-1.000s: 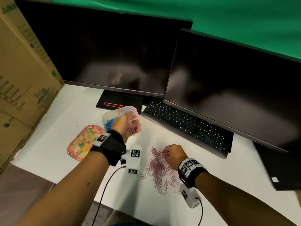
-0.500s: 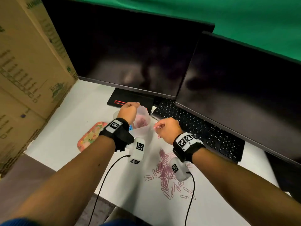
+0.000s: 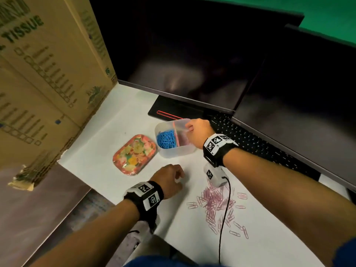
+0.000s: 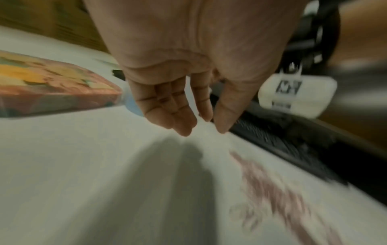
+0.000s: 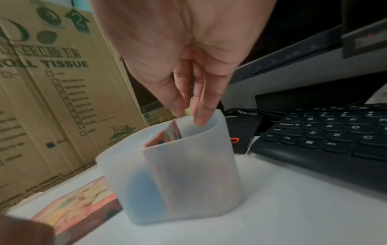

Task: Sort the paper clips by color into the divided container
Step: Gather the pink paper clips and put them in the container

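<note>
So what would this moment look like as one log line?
right hand: fingertips over container pink side | left hand: empty, above table | pink clips: loose pile remains

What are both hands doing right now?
Left hand: open, holding nothing, above the table.
Right hand: over the container; grip cannot be told.

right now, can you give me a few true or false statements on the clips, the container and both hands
1. Blue clips fill the container's left compartment. True.
2. The right hand is over the blue compartment. False: its fingers are over the right, pink side.
3. The left hand holds the lid. False: it holds nothing, above the table.
4. Pink clips lie loose on the table. True.
5. The lid is on the container. False: it lies beside it.
</note>
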Action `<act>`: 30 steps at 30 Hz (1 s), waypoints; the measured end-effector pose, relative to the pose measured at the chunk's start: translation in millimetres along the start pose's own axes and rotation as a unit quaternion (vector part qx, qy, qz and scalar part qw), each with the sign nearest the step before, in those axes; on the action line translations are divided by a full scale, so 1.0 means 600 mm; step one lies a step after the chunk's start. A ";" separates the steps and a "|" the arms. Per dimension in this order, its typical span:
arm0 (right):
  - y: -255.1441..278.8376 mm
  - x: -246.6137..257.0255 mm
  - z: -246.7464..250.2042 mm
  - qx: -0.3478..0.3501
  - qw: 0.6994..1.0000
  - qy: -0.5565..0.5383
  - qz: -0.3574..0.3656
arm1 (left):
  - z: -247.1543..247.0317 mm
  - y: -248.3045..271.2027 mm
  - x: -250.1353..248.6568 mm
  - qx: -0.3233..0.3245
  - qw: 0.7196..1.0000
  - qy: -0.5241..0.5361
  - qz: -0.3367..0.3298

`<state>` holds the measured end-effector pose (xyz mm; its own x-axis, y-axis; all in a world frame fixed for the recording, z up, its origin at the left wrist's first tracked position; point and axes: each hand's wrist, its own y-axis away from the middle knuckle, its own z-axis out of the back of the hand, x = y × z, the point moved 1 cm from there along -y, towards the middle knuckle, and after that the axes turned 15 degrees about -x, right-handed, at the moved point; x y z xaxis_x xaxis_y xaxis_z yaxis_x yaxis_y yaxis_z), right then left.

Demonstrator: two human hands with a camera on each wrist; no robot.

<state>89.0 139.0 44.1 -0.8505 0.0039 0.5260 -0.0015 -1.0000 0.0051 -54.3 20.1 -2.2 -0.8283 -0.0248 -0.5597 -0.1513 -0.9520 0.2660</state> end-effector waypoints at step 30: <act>0.355 -0.252 -0.010 0.122 0.987 0.084 -0.056 | -0.148 -0.058 -0.111 0.090 0.958 -0.184 -0.203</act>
<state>214.1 -74.5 -39.4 -0.9271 0.0938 0.3628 0.0082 -0.9628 0.2700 53.9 27.9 -44.3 -0.8100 0.4771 -0.3410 -0.5647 -0.7913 0.2343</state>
